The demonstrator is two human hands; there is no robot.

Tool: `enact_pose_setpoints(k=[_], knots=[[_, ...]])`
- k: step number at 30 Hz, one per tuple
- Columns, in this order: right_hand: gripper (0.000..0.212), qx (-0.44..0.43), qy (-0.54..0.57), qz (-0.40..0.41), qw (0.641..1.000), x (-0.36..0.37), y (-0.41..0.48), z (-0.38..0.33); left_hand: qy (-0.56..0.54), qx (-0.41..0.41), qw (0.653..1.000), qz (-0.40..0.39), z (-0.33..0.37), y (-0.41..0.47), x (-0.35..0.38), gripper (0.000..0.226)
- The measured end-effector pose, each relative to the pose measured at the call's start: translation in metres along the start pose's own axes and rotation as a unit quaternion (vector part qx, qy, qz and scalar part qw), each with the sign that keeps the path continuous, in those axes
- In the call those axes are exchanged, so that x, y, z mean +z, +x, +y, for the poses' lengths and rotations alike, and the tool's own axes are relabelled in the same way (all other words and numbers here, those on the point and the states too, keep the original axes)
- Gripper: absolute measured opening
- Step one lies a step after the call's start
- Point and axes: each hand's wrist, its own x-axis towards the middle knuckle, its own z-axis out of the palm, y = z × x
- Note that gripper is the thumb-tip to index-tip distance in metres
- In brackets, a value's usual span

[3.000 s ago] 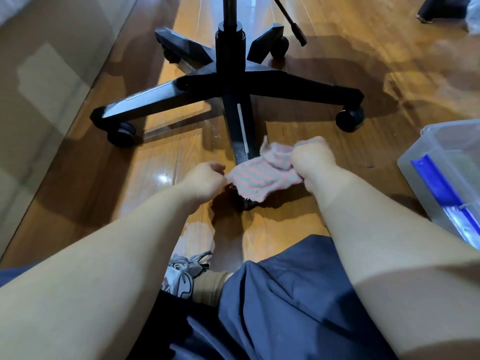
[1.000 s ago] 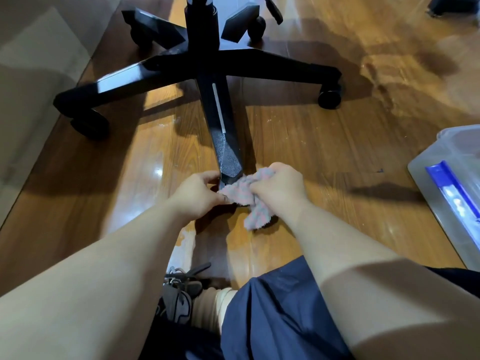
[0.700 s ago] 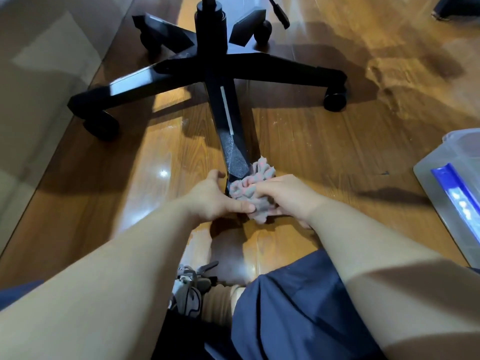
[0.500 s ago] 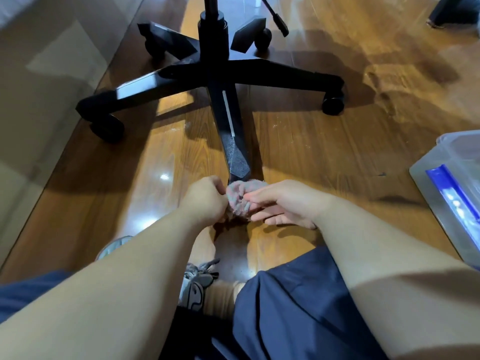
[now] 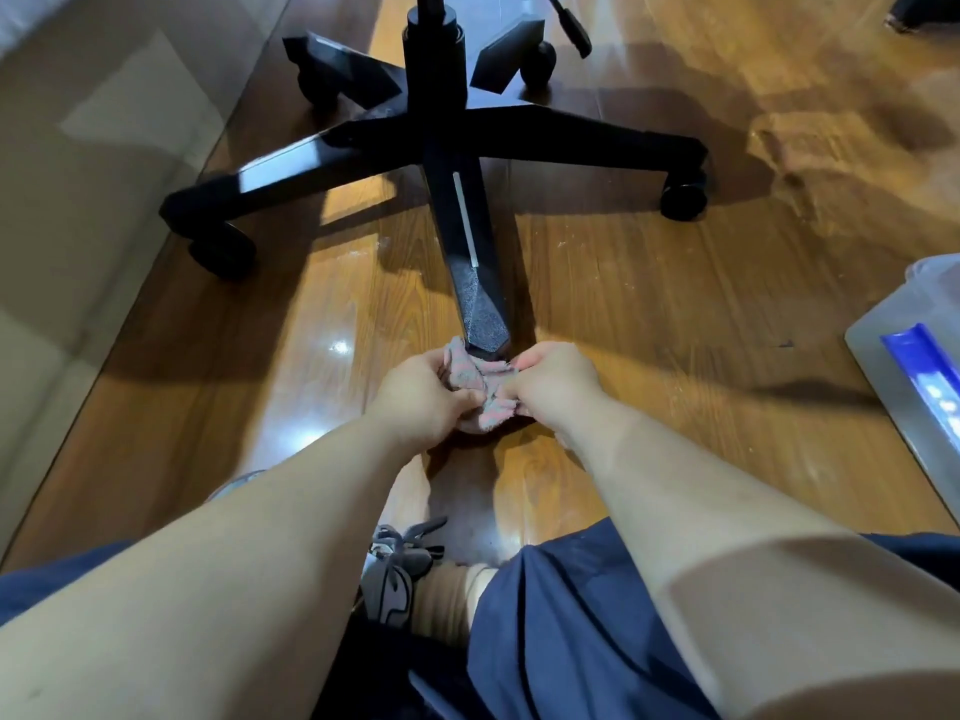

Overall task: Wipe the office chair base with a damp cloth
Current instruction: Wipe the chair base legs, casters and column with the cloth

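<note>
The black chair base (image 5: 441,142) stands on the wooden floor (image 5: 649,283), closer to the floor's left edge than its right, with its legs spread out from the centre post. The nearest leg (image 5: 470,241) points straight at the person, and both hands are at its tip. The left hand (image 5: 421,394) and right hand (image 5: 553,387) are curled tight, each gripping one end of the cloth (image 5: 475,379). The cloth is a bunched pink and grey striped rag held between them against the end of the leg. Whatever sits under that tip is hidden by the hands and cloth.

The step in hand looks like cleaning the end of this leg. To do it well, the cloth probably wants wrapping round the tip and drawing from side to side, so the underside and edges get rubbed, not only the top. The textured patch near the tip looks dusty grey and may need firmer pressure. The base rolls on wheels (image 5: 683,197), so a hard push could send it sliding away; pulling toward the body should hold it steadier. The other legs and the post would follow. A clear plastic box (image 5: 919,304) sits at the floor's right edge, well apart from the work
</note>
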Motion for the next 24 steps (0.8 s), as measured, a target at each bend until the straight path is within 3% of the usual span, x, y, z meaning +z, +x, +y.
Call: enact_pose_setpoints(k=[3, 7, 8, 10, 12, 13, 15, 17, 20, 24], knots=[[0.028, 0.038, 0.08, -0.035, 0.995, -0.001, 0.008, 0.0, 0.073, -0.013, 0.997, 0.003, -0.009, 0.009, -0.002, 0.027], [0.024, 0.112, 0.198, -0.036, 0.973, -0.004, 0.015, -0.003, 0.241, -0.014, 0.97, -0.004, -0.018, 0.007, -0.001, 0.027], [0.029, 0.125, 0.212, -0.038, 0.968, -0.006, 0.015, -0.003, 0.213, -0.013, 0.977, 0.025, -0.019, 0.006, 0.0, 0.025], [0.036, 0.143, 0.222, -0.039, 0.964, -0.008, 0.018, 0.0, 0.048, -0.031, 0.989, 0.137, -0.015, 0.012, -0.001, 0.025], [0.037, 0.153, 0.224, -0.036, 0.962, -0.006, 0.017, 0.0, -0.093, -0.051, 0.976, 0.189, -0.005, 0.021, -0.009, 0.017], [0.038, 0.154, 0.223, -0.036, 0.962, -0.005, 0.016, 0.0, -0.109, -0.059, 0.982, 0.143, -0.001, 0.026, -0.012, 0.024], [0.04, 0.151, 0.222, -0.034, 0.963, -0.004, 0.017, -0.002, -0.105, -0.076, 0.991, -0.03, 0.009, 0.033, -0.013, 0.055], [0.042, 0.138, 0.213, -0.038, 0.967, -0.002, 0.021, -0.002, -0.092, -0.086, 0.985, -0.117, 0.011, 0.038, -0.012, 0.059], [0.053, 0.107, 0.176, -0.054, 0.977, -0.001, 0.027, 0.0, -0.039, -0.09, 0.99, -0.097, 0.01, 0.044, -0.012, 0.034], [0.05, 0.094, 0.154, -0.054, 0.982, 0.001, 0.031, 0.005, 0.078, -0.073, 0.993, -0.049, 0.01, 0.048, -0.011, 0.019]])
